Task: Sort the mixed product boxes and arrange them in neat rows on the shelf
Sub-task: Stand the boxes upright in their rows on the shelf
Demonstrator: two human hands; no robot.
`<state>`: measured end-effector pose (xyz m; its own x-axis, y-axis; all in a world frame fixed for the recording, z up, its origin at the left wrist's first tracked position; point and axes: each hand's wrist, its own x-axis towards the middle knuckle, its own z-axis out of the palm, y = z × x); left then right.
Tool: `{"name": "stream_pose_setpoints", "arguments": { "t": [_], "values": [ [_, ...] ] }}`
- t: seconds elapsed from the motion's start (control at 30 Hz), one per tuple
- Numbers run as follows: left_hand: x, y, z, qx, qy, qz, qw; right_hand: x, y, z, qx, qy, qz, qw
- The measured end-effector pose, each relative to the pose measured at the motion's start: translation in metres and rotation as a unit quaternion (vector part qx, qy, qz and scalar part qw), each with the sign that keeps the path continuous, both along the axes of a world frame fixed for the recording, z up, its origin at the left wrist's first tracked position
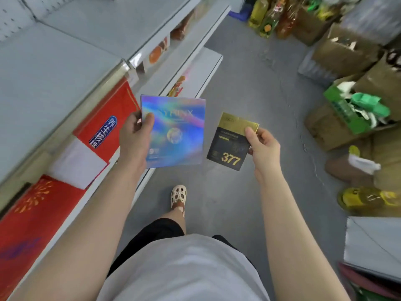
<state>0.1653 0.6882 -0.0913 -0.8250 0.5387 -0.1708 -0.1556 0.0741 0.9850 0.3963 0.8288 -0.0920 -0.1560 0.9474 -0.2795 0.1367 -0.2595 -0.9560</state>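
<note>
My left hand [135, 135] grips a flat, square holographic blue box [176, 135] by its left edge, thumb on the front face. My right hand [262, 144] pinches a smaller black and gold box [230, 146] marked "377" at its upper right corner. Both boxes are held in the air over the grey floor, side by side and apart. The white shelf unit [65, 68] runs along the left; its top board lies bare and grey. Red boxes [104, 124] lie on the level below it.
Lower shelf levels [195, 68] hold orange and red packs. Cardboard cartons [345, 51] and a green box [347, 114] crowd the right side of the aisle, with bottles [267, 18] at the far end. My foot in a cream sandal [178, 197] stands on the floor.
</note>
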Motion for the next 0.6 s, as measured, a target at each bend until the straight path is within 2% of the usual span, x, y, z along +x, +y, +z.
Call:
{"name": "stream_pose_setpoints", "arguments": {
  "t": [0.23,0.43,0.6],
  "values": [
    [-0.057,0.143,-0.003,0.002,-0.021,-0.048,0.999,-0.047,0.118,0.013,0.024,-0.031,-0.038,0.998],
    [-0.095,0.250,0.006,0.003,-0.016,-0.078,0.997,-0.088,0.208,0.021,0.034,-0.024,-0.059,0.997],
    [-0.120,0.334,0.004,-0.007,-0.013,-0.080,0.997,-0.115,0.295,0.014,0.035,-0.035,-0.046,0.998]
  ]
}}
